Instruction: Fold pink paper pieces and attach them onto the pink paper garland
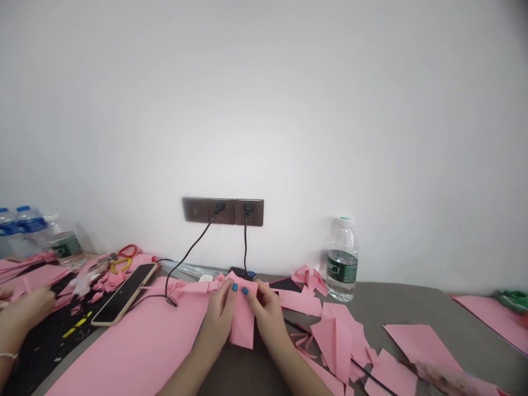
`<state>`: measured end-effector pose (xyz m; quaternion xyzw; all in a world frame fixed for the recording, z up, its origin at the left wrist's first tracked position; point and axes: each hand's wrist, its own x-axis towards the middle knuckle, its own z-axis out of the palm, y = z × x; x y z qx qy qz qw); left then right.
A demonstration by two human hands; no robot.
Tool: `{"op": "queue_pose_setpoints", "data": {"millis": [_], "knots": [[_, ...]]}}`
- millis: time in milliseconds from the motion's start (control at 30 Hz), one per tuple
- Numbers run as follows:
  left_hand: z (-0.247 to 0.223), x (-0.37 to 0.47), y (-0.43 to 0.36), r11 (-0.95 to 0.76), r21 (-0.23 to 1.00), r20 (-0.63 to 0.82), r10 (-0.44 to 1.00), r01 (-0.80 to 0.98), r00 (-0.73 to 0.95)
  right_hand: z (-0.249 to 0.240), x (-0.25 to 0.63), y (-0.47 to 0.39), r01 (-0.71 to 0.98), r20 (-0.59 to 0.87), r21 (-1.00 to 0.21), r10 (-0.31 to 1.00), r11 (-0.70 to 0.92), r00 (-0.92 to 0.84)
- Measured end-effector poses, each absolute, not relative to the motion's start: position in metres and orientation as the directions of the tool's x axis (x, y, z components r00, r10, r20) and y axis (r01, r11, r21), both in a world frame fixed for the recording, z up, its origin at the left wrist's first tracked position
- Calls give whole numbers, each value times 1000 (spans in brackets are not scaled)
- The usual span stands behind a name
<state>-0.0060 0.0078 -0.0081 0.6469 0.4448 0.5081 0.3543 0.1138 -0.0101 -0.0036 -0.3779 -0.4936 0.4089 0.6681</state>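
Between my two hands is a piece of pink paper (243, 324), held upright above the grey table. My left hand (221, 308) pinches its upper left part, thumb on the near face. On the right side, my right hand (264, 311) grips the same piece, its thumb close to the other thumb. The fingers behind the paper are partly hidden. Under and left of my left arm lies a large pink sheet (144, 341). Torn and folded pink paper scraps (338, 335) are spread to the right of my right hand.
A phone (126, 294) rests at left, near red and yellow scissors (124, 259). Black cables run from the wall sockets (223, 211). A water bottle (342, 258) stands against the wall. Another person's hand (28, 308) is at far left; green-handled scissors (513, 300) lie far right.
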Motion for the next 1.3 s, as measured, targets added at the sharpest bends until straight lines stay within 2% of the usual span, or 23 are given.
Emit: {"op": "queue_pose_setpoints", "data": {"millis": [100,400,633,800,1000,1200,1300], "knots": [[-12,-6,9,-311,927,308,950,212,48,-4,114,-10,-181,339,-912,925,368,173],[-3,-7,9,-446,857,383,887,259,259,2,127,-12,-111,342,-924,921,365,187],[-3,-7,7,-491,822,366,844,289,391,1,133,-11,-61,341,-936,937,346,73],[3,-8,3,-447,855,311,848,263,430,7,134,-14,-102,335,-935,939,341,73],[11,-10,0,-413,869,231,825,273,515,11,148,-13,-163,246,-941,932,295,265],[10,-13,3,-475,822,285,821,314,494,2,146,-8,-276,164,-918,905,286,393],[10,-15,6,-452,841,288,840,298,460,1,142,-8,-415,103,-876,937,244,334]]}}
